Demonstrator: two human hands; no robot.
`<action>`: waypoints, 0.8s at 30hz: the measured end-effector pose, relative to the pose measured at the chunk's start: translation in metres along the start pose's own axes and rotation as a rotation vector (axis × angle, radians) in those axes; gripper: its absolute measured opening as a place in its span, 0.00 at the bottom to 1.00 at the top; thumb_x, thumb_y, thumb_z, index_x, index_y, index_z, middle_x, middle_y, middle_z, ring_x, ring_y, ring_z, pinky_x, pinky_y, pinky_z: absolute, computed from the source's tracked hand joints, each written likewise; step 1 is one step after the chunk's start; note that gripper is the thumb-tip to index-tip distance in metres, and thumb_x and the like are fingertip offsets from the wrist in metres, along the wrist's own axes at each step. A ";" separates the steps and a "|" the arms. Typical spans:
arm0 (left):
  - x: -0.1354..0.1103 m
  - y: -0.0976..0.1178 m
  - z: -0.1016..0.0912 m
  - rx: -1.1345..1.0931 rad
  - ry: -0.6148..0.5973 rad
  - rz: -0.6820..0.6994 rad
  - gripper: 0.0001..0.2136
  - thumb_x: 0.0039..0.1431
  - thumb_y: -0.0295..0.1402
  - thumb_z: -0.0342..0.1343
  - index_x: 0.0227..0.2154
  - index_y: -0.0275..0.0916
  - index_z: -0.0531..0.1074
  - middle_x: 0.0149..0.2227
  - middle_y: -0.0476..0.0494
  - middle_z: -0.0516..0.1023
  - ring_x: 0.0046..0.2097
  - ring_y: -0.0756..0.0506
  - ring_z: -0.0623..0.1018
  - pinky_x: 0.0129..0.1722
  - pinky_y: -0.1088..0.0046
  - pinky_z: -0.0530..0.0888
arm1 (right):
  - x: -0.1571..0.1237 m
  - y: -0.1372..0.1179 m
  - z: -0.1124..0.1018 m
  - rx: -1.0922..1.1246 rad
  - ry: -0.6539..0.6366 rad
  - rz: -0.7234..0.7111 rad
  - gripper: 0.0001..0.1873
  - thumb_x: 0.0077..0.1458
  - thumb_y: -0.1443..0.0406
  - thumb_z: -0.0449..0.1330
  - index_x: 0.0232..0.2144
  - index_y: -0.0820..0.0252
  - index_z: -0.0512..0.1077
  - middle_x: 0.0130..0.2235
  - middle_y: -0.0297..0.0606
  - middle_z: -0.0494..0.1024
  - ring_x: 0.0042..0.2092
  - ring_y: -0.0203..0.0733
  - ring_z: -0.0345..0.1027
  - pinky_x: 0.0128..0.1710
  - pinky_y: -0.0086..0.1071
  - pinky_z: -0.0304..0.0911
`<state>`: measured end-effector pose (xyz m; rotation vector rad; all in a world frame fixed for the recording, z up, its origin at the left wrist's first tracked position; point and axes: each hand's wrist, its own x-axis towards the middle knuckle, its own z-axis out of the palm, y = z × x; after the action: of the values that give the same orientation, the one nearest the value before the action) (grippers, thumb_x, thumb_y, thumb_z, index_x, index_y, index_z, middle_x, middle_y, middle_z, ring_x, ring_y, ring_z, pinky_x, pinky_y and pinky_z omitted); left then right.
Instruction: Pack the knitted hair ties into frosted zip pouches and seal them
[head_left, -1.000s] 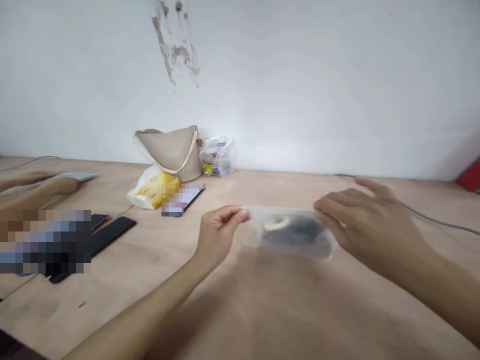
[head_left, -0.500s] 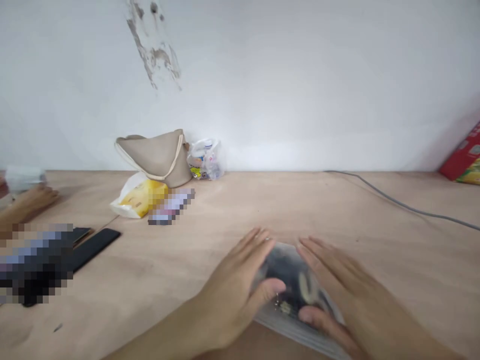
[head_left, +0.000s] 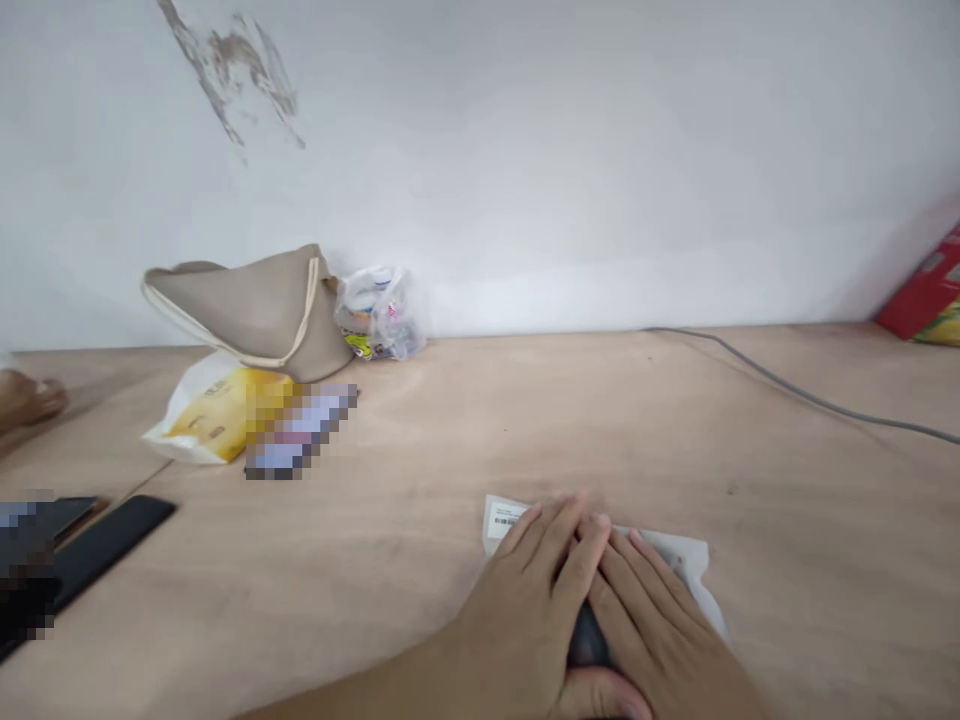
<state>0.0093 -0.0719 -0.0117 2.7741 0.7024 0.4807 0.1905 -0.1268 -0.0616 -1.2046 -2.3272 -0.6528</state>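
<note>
Low in the frame, right of centre, a bag (head_left: 694, 562) lies beneath the left hand (head_left: 531, 592) and right hand (head_left: 651, 625), both flat, unclenched and touching, neither nearer; its far edge runs roughly sideways.

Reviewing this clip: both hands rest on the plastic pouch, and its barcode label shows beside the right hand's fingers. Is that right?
Not quite: the head view shows the barcode label beside the left hand's fingers. Both hands do rest on the plastic pouch.
</note>
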 end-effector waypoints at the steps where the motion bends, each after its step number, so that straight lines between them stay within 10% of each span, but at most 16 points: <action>1: -0.001 -0.001 0.001 -0.010 0.001 -0.009 0.46 0.52 0.58 0.48 0.64 0.33 0.36 0.63 0.25 0.55 0.63 0.32 0.56 0.60 0.48 0.56 | -0.002 0.001 0.001 0.021 -0.013 0.001 0.30 0.55 0.63 0.50 0.60 0.64 0.56 0.57 0.46 0.66 0.56 0.53 0.60 0.50 0.45 0.62; 15: -0.009 -0.012 -0.013 -0.042 -0.275 -0.172 0.49 0.42 0.60 0.54 0.64 0.40 0.45 0.66 0.30 0.46 0.65 0.25 0.45 0.56 0.38 0.54 | -0.008 0.009 -0.010 -0.054 -0.151 0.063 0.40 0.50 0.63 0.50 0.63 0.74 0.45 0.61 0.52 0.57 0.60 0.55 0.54 0.46 0.44 0.68; 24: -0.027 -0.017 -0.017 -0.031 -0.210 -0.191 0.52 0.38 0.61 0.57 0.64 0.42 0.45 0.66 0.28 0.42 0.64 0.24 0.47 0.57 0.39 0.54 | -0.014 0.012 -0.022 -0.073 -0.164 0.075 0.49 0.48 0.55 0.55 0.63 0.77 0.41 0.59 0.64 0.58 0.55 0.65 0.61 0.41 0.48 0.70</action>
<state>-0.0262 -0.0681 -0.0077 2.6423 0.8872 0.1587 0.2110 -0.1422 -0.0500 -1.4195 -2.3953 -0.6403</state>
